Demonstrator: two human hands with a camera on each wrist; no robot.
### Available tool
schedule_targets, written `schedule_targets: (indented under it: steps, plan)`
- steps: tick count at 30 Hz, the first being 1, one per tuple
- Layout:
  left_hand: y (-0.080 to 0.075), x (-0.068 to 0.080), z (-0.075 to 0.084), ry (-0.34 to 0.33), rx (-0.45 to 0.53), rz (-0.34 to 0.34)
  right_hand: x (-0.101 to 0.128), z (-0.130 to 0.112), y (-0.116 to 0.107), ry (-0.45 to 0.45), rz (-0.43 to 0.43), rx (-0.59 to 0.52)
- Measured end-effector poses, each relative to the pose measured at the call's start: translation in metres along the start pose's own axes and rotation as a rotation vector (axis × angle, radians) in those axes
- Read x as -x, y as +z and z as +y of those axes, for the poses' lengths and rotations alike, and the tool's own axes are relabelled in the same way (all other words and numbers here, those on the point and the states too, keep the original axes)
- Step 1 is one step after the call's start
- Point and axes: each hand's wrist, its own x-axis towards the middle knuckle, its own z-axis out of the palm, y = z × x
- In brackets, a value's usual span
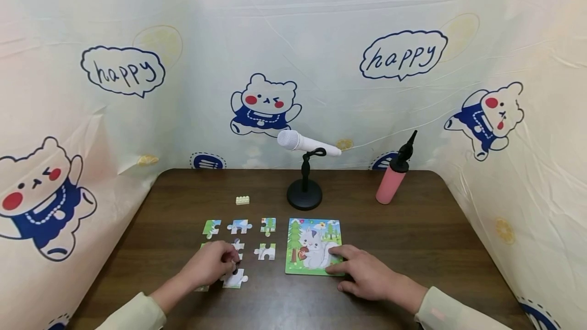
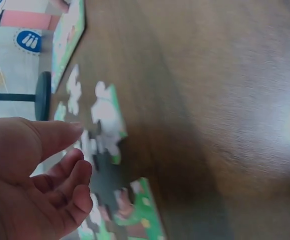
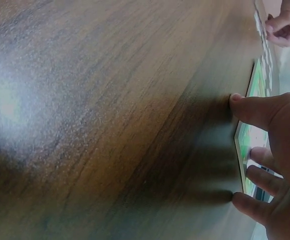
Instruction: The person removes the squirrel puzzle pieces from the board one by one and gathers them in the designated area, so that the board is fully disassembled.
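In the head view my left hand [image 1: 212, 264] hovers over loose jigsaw pieces on the left of the table. Its fingers are loosely bent, and a gap parts thumb and fingers in the left wrist view; I see nothing held there. Just beside the fingertips lies a mostly white jigsaw piece [image 1: 235, 279], with a jigsaw piece with a tree [image 2: 145, 212] nearer the wrist camera. My right hand [image 1: 367, 273] rests with spread fingers at the right edge of the square squirrel puzzle board [image 1: 308, 266], two fingertips on its picture and the thumb on the table.
Further jigsaw pieces [image 1: 240, 226] lie in rows left of the board. Behind them is a cream toy brick [image 1: 242, 200]. A white microphone [image 1: 316, 146] on a black stand [image 1: 304, 195] and a pink hand pump [image 1: 391, 185] stand toward the back, before a printed curtain [image 1: 330, 106].
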Motion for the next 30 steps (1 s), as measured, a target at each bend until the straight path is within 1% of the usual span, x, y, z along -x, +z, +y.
schedule_targets:
  steps: [2,5,8,15,17,20,26,30]
  plan:
    - [-0.001,-0.005,0.006,-0.01,-0.001,0.003,0.0,-0.001,0.0,0.003,0.001,0.003]
    - [-0.001,-0.016,0.016,0.008,-0.003,0.006,0.001,-0.001,0.0,0.011,-0.001,0.001]
    - [0.003,-0.028,0.031,0.042,-0.008,0.001,0.002,-0.002,-0.001,0.022,-0.004,-0.006]
    - [0.021,-0.06,0.075,0.09,0.014,-0.042,0.002,-0.002,-0.002,0.024,0.019,0.003]
    - [0.026,-0.069,0.087,0.108,0.016,-0.053,0.002,-0.001,-0.003,0.038,0.029,-0.002]
    - [0.036,-0.082,0.101,0.141,0.022,-0.073,0.001,0.001,-0.007,0.083,0.044,-0.022]
    - [0.056,-0.098,0.119,0.182,0.048,-0.123,-0.002,0.007,-0.008,0.165,0.072,-0.048]
    - [0.069,-0.104,0.126,0.201,0.04,-0.124,-0.004,0.014,-0.006,0.204,0.098,-0.063]
